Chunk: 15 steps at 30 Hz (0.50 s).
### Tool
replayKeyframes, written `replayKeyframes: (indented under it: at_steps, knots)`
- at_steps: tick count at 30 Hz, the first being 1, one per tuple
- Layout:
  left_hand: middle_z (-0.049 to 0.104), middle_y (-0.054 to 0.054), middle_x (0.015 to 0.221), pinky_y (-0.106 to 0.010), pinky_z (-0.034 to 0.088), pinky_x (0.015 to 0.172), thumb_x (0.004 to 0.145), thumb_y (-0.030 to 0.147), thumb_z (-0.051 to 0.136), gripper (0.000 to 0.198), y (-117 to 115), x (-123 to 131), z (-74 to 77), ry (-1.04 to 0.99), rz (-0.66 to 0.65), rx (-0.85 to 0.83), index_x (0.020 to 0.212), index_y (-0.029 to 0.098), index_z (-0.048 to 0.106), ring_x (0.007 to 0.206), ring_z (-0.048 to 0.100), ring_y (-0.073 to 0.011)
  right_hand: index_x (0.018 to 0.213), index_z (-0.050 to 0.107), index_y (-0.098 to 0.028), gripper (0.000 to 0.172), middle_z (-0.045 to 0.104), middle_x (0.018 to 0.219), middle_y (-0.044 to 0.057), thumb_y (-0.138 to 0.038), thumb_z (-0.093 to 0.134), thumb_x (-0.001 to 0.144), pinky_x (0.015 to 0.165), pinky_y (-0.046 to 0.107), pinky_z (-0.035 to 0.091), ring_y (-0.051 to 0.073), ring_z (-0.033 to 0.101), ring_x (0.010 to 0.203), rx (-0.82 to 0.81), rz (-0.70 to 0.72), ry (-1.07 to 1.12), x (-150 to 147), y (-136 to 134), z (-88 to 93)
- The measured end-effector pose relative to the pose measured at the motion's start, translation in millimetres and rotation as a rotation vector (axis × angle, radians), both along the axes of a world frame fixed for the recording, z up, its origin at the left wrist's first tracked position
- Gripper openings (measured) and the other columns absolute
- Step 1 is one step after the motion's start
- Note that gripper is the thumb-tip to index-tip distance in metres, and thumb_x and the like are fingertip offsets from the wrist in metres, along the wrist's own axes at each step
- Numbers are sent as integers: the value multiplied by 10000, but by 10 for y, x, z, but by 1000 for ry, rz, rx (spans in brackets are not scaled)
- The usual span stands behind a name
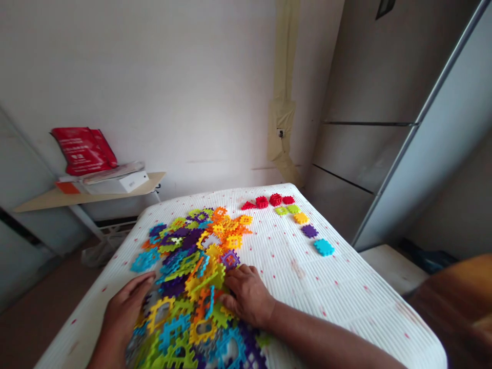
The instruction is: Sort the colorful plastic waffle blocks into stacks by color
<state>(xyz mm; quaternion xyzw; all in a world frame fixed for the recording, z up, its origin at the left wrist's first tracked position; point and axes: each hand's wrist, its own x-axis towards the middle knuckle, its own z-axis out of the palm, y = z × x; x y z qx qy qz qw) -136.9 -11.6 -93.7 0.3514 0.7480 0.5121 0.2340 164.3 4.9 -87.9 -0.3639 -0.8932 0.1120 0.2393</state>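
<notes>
Across the left half of the desk (pixel 292 287), a heap of tiles (pixel 194 288) is being flanked by the left hand (pixel 128 300) and touched by the right hand (pixel 249 297), each cupped, unclenched. Light, stiff plastic is being presumed, pinching by notched edges being favoured.

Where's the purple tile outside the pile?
In the head view, the purple tile is at right, between a yellow tile and a blue tile.
</notes>
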Motion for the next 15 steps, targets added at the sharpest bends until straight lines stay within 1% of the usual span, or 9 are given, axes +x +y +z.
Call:
replayKeyframes:
  at_steps: [4, 8, 11, 15]
  knots:
    - [728, -50, 938, -400, 450, 949, 573, 493, 644, 381, -4, 26, 27, 4, 8, -14, 828, 217, 706, 992, 632, -293, 959, 594, -199, 366, 635, 963, 50, -522, 431, 905, 794, 334, 353, 198, 512, 885, 11, 27, -7, -2, 0, 16]
    - [737, -43, 876, -367, 489, 873, 543, 476, 663, 361, -13, 81, 89, 20, 20, 9, 785, 214, 714, 930, 648, -281, 967, 599, -203, 370, 639, 966, 52, -520, 418, 914, 784, 327, 343, 197, 517, 894, 15, 61, -6, 8, -8, 21]
    - [739, -48, 845, -340, 507, 808, 517, 459, 678, 376, -18, 100, 104, 2, 19, 42, 789, 202, 714, 896, 654, -270, 945, 604, -198, 365, 640, 948, 51, -503, 405, 927, 781, 320, 332, 191, 521, 891, 0, 80, 0, 18, -19, 39]
    - [739, -54, 821, -324, 506, 781, 520, 451, 679, 382, -26, 111, 94, -31, -9, 73, 794, 188, 710, 876, 655, -259, 887, 614, -199, 368, 642, 876, 46, -464, 367, 956, 772, 313, 320, 178, 536, 856, -22, 123, 18, 40, -2, 77]
